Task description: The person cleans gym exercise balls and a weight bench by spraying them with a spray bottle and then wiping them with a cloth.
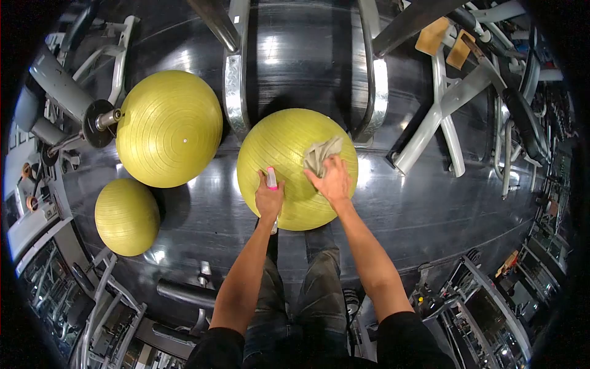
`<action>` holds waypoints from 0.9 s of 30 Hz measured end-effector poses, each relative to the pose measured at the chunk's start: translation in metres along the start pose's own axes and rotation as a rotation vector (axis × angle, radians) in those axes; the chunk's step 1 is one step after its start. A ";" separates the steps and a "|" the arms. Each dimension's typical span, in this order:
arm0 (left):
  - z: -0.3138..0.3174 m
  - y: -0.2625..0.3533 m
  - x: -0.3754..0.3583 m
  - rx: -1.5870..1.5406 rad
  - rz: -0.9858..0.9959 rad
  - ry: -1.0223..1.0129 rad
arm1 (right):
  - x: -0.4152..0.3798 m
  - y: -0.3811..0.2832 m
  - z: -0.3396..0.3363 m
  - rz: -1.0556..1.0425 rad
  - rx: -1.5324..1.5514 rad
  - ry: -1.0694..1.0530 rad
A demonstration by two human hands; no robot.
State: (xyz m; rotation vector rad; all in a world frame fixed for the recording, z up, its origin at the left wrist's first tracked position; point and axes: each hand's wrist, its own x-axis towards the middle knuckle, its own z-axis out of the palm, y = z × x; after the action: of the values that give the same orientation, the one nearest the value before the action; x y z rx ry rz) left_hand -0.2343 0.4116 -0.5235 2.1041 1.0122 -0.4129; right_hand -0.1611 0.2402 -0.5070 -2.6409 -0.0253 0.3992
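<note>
A large yellow-green exercise ball rests on the dark floor in front of my legs. My left hand, at the ball's left side, has its fingers wrapped round a spray bottle with a pink and white top; the hand hides part of its body. On the ball's right side, my right hand grips a crumpled greyish-beige cloth that lies against the surface.
Two more yellow-green balls, a large one and a smaller one, sit at the left. Metal machine legs stand beyond the middle ball. A grey crossed frame is at the right.
</note>
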 end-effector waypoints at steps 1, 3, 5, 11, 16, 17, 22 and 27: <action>0.001 -0.001 0.001 0.051 0.020 0.027 | -0.003 0.000 0.003 -0.128 0.022 -0.022; -0.002 -0.010 0.002 0.042 0.026 0.027 | -0.003 0.011 0.000 -0.289 0.043 -0.131; -0.004 -0.020 0.003 0.032 0.034 0.023 | -0.001 0.024 -0.006 -0.448 0.060 -0.236; -0.005 -0.035 -0.011 -0.019 -0.019 -0.024 | 0.030 0.028 -0.003 0.074 0.001 -0.200; -0.001 -0.044 -0.019 0.004 0.021 0.047 | 0.006 -0.006 -0.008 -0.611 -0.050 -0.305; -0.004 -0.044 -0.021 0.007 0.021 0.049 | 0.010 -0.002 -0.010 -0.634 -0.105 -0.304; 0.007 -0.041 -0.025 -0.067 0.061 0.034 | 0.028 0.010 0.006 -0.134 -0.112 -0.011; 0.017 -0.030 -0.025 -0.017 0.069 0.080 | 0.000 -0.012 -0.003 -0.677 -0.015 -0.278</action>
State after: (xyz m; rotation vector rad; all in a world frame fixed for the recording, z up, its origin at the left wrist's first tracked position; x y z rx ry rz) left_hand -0.2730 0.3978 -0.5352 2.1482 0.9815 -0.2864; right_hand -0.1598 0.2497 -0.4994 -2.3779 -0.9754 0.5124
